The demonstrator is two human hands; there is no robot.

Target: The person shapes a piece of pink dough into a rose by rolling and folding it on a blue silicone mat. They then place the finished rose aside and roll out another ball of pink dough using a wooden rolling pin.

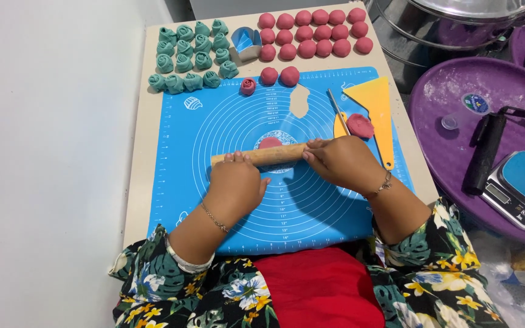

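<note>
Fingers (238, 159) of both hands lie flat, uncurled, on the pale wooden rolling pin (268, 155).

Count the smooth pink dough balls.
20: three rows of six pink dough balls at the table's far end, right of the metal cutter, plus two at the blue mat's top edge. None seem hidden.
</note>
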